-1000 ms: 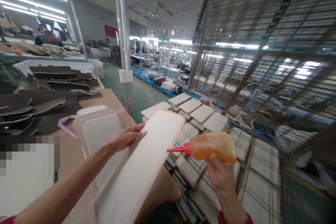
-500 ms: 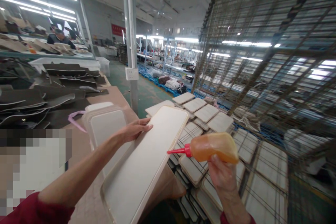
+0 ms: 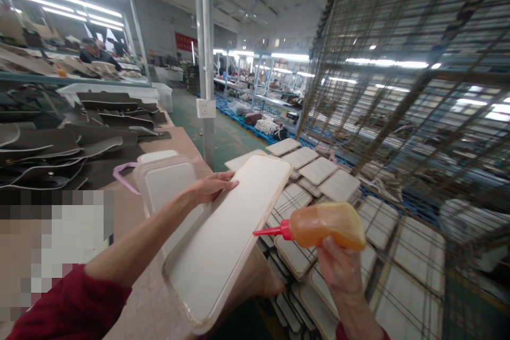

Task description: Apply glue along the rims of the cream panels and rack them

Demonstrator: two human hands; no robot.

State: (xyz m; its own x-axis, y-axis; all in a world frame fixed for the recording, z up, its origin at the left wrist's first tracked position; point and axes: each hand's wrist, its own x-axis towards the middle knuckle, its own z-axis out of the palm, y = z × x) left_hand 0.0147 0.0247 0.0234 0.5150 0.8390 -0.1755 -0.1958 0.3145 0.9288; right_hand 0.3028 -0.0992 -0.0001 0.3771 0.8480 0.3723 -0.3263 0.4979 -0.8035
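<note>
My left hand (image 3: pixel 216 187) grips the upper left edge of a long white panel (image 3: pixel 231 228) with rounded corners, thumb on top and fingers underneath. The panel is tilted, and a glossy yellowish band runs along its rim. In my right hand (image 3: pixel 340 268) is a squeeze bottle (image 3: pixel 326 224) of amber liquid, lying sideways with its red nozzle (image 3: pixel 271 230) pointing left. The nozzle's tip is at the panel's right edge; whether it touches I cannot tell. Behind my left wrist stands a stack of similar white panels (image 3: pixel 169 180).
Many white panels (image 3: pixel 340 186) lie on wire racks at the right, below a raised wire grid (image 3: pixel 398 53). Dark curved sheets (image 3: pixel 99 138) are piled on the left table (image 3: pixel 175 141). A metal post (image 3: pixel 205 53) with a socket rises ahead. A person (image 3: pixel 98 53) sits far left.
The white panel's near end has swung slightly up and right, along with my left arm. The nozzle stays at its right edge. The whole view has shifted a little.
</note>
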